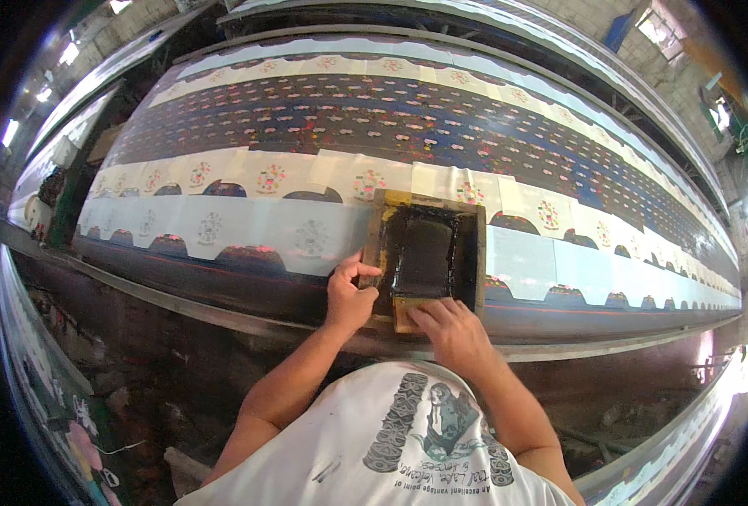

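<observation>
A wooden screen-printing frame lies on the long printing table, over the near row of pale blue fabric pieces. Its recessed mesh is dark and glistens with wet ink along the edges. My left hand grips the frame's left side, fingers bent over the rim. At the near end of the frame, my right hand is closed on a squeegee with a wooden, ink-stained handle. The blade and the fabric under the frame are hidden. Left of the frame, grey round prints show on pale blue pieces.
The long table runs across the view, its middle dark and speckled with ink. Cream pieces with colourful round prints lie beyond the blue row. More pieces line the far edge. Other long tables stand beyond and at the sides.
</observation>
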{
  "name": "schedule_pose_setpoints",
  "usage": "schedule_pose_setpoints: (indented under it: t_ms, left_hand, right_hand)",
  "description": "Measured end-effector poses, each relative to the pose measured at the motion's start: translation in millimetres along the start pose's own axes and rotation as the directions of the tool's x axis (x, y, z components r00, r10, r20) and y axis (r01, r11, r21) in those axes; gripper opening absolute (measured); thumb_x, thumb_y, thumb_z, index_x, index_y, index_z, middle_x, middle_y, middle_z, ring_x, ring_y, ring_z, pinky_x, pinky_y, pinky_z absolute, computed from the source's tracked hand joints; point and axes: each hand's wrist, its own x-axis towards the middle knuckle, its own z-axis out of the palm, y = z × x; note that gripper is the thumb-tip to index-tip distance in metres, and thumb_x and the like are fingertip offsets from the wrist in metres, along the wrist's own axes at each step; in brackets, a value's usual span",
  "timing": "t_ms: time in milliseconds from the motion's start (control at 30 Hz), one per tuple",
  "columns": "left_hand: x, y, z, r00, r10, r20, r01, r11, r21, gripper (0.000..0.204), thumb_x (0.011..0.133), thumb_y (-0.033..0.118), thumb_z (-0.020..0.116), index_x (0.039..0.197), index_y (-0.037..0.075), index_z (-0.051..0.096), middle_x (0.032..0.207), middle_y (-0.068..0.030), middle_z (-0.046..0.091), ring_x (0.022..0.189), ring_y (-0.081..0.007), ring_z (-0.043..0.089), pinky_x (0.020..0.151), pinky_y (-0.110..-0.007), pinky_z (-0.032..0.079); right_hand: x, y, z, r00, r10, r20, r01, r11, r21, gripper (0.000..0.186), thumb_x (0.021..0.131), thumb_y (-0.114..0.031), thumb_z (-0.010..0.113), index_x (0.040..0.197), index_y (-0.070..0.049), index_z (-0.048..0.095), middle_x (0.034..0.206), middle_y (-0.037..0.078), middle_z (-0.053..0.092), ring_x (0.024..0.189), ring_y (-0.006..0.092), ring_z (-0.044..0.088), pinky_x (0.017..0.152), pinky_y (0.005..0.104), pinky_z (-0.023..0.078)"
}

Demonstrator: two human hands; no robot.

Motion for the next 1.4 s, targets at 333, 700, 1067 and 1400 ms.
schedule_pose_setpoints:
  t_ms: [333,700,1067,1400]
  left_hand:
    - [0.7,16.2,-14.4,0.991,0.11,0.082,-0.123,0.977,0.173,0.049,0.096,0.006,0.081,0.145,0.004,0.076,0.159,-0.0233,0.066,0.148,-0.0414,0.062,0.126,-0.052,0.048]
    - [12.4,48.2,-24.7,0.914,0.299,0.273,-0.404,0.629,0.664,0.045,0.101,0.03,0.079,0.138,0.003,0.079,0.141,-0.0197,0.07,0.143,-0.0419,0.057,0.121,-0.062,0.041]
    - [12.3,36.4,-27.5,0.885,0.393,0.25,-0.461,0.664,0.589,0.046,0.094,0.02,0.083,0.135,0.001,0.08,0.141,-0.0215,0.069,0.14,-0.0437,0.059,0.12,-0.059,0.044]
    - [-1.6,10.9,-13.7,0.961,0.26,0.098,-0.277,0.921,0.273,0.058,0.089,-0.002,0.082,0.146,0.007,0.076,0.155,-0.0277,0.063,0.149,-0.0473,0.058,0.128,-0.056,0.045]
  right_hand:
    - [96.9,90.7,-28.6,0.995,0.061,0.076,-0.072,0.985,0.154,0.046,0.089,0.009,0.064,0.129,-0.005,0.081,0.122,0.02,0.081,0.121,0.0446,0.075,0.104,0.0527,0.062]
    - [123.4,104.8,-1.2,0.972,0.201,-0.124,-0.202,0.979,0.01,0.052,0.087,0.008,0.066,0.133,-0.009,0.082,0.122,0.019,0.08,0.119,0.0448,0.075,0.105,0.0532,0.061]
    - [46.8,20.4,8.8,0.981,0.166,-0.096,-0.17,0.985,-0.04,0.05,0.085,0.004,0.073,0.132,-0.01,0.083,0.119,0.012,0.079,0.11,0.0381,0.075,0.102,0.0493,0.061]
    - [6.5,-26.6,7.1,0.972,0.234,-0.021,-0.233,0.972,0.038,0.049,0.085,-0.001,0.079,0.133,-0.009,0.083,0.132,0.012,0.077,0.124,0.0383,0.07,0.108,0.0498,0.059]
